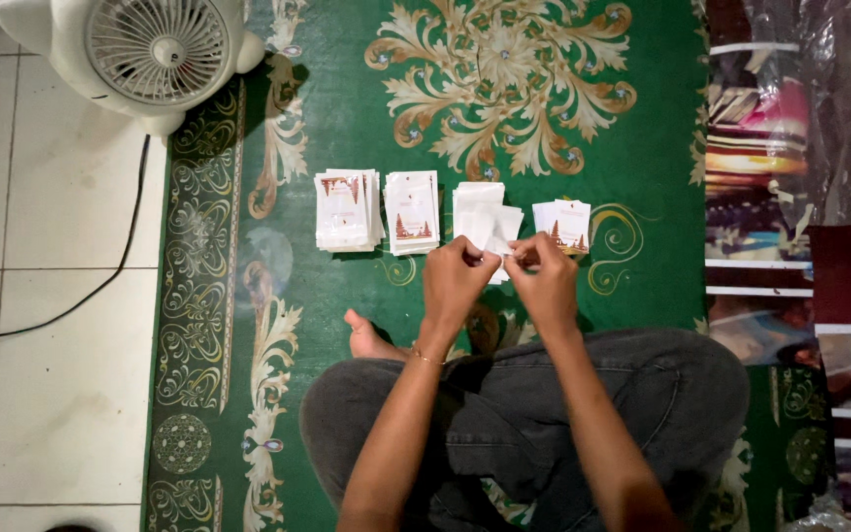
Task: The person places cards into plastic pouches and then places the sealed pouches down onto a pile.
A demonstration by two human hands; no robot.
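Note:
I sit cross-legged on a green patterned carpet. My left hand and my right hand are raised together, both pinching a small white paper piece between the fingertips. Just beyond my hands lie four small stacks in a row: a stack of white printed cards at the left, a second card stack, a pile of plain white papers, and a small card stack at the right.
A white electric fan stands at the carpet's far left corner, with a black cable across the white tiled floor. Plastic-wrapped printed items lie along the right side. My bare foot rests on the carpet.

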